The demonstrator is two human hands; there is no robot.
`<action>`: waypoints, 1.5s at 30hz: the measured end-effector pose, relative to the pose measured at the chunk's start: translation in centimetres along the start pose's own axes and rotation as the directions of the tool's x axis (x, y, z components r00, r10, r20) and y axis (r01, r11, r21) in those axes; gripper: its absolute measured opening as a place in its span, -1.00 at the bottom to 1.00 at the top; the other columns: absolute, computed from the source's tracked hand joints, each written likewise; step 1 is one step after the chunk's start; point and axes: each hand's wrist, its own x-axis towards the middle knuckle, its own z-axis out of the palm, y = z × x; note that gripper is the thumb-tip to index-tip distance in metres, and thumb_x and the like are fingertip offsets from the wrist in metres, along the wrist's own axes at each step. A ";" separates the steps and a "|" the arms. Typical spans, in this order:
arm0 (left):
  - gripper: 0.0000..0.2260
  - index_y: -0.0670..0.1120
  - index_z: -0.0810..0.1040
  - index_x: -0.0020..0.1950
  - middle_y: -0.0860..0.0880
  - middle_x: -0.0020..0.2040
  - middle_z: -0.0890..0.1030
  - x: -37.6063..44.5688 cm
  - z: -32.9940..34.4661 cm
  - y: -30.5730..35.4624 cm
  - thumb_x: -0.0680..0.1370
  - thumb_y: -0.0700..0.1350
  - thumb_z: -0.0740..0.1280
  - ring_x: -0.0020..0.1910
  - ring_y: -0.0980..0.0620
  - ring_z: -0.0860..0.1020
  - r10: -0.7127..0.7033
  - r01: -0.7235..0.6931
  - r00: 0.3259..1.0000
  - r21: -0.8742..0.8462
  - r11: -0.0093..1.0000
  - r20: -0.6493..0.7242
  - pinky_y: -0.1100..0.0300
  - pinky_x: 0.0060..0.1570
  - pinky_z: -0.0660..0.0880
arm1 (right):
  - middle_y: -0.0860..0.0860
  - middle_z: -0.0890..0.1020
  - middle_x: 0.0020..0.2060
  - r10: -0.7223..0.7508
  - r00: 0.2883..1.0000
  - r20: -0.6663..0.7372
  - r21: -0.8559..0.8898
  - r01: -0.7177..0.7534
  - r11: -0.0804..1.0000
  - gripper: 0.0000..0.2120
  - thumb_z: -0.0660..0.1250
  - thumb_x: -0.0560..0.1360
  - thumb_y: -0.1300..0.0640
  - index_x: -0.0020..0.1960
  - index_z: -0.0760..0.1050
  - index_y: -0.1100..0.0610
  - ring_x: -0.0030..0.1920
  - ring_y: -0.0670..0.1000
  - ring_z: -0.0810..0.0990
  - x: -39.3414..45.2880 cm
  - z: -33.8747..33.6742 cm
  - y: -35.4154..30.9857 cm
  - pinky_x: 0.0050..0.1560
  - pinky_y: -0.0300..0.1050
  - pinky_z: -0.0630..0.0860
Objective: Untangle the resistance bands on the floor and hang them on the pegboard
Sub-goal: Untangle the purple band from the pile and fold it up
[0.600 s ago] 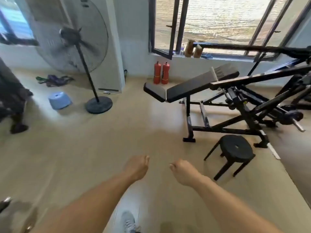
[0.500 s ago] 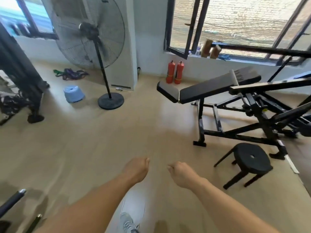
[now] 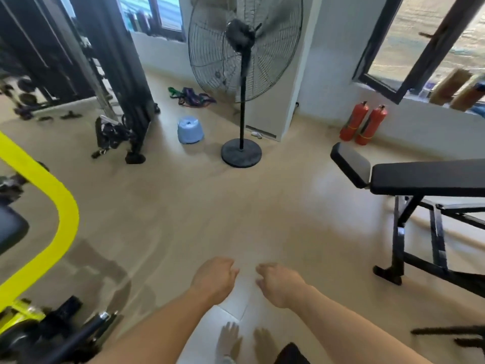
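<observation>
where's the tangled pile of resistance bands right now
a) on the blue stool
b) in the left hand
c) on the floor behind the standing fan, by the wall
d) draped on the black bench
c: the tangle of purple and green resistance bands lies on the floor beyond the tall black standing fan, while the left hand and right hand hold nothing.

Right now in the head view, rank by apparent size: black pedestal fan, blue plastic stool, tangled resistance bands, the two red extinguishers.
1. Black pedestal fan
2. Two red extinguishers
3. Tangled resistance bands and blue plastic stool: look alike; the bands lie farther off, so unranked.
</observation>
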 end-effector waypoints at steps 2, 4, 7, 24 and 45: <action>-0.59 -0.09 0.53 0.36 -0.08 0.34 0.57 1.9 -1.3 -1.3 0.70 0.09 0.06 0.34 -0.12 0.50 -0.052 0.052 0.999 -0.008 0.999 -0.007 0.07 0.32 0.41 | 0.17 0.44 0.49 -0.031 0.999 0.019 -0.011 0.031 0.999 -0.59 0.04 0.74 0.01 0.44 0.41 0.21 0.50 0.19 0.39 3.2 -1.7 -0.6 0.44 0.01 0.33; -0.56 -0.10 0.49 0.42 -0.08 0.41 0.53 4.2 -2.6 -2.7 0.71 0.09 0.04 0.38 -0.10 0.47 -0.096 0.096 0.995 -0.002 0.995 0.000 0.09 0.37 0.37 | 0.18 0.47 0.46 -0.047 0.998 0.047 -0.017 0.048 0.999 -0.59 0.04 0.74 0.01 0.43 0.42 0.22 0.46 0.21 0.42 6.6 -3.2 -0.8 0.42 0.02 0.35; -0.58 -0.08 0.50 0.39 -0.09 0.38 0.55 8.7 -5.0 -5.2 0.70 0.11 0.05 0.35 -0.11 0.50 -0.179 0.179 0.984 -0.006 0.984 -0.017 0.06 0.32 0.42 | 0.19 0.51 0.42 -0.085 0.994 0.075 -0.039 0.088 0.995 -0.60 0.07 0.73 0.01 0.41 0.44 0.22 0.41 0.22 0.46 11.9 -5.8 -1.0 0.40 0.03 0.40; -0.73 -0.11 0.55 0.04 -0.20 0.14 0.63 27.1 -21.5 -20.0 0.65 -0.02 0.11 0.12 -0.20 0.58 -0.530 0.500 0.846 -0.260 0.826 -0.060 0.10 0.03 0.47 | 0.16 0.45 0.50 -0.240 0.937 0.254 -0.178 0.289 0.941 -0.56 0.09 0.75 0.00 0.52 0.39 0.21 0.50 0.17 0.41 40.9 -24.1 -7.5 0.47 0.05 0.37; -0.63 -0.13 0.58 0.16 -0.18 0.12 0.63 51.1 -43.5 -48.0 0.69 0.06 0.08 0.12 -0.20 0.57 -0.489 0.468 0.869 -0.189 0.863 -0.078 0.05 0.07 0.49 | 0.14 0.51 0.45 -0.208 0.957 0.203 -0.183 0.246 0.952 -0.55 0.10 0.73 -0.05 0.49 0.44 0.16 0.43 0.19 0.48 76.0 -40.8 -24.9 0.40 0.05 0.46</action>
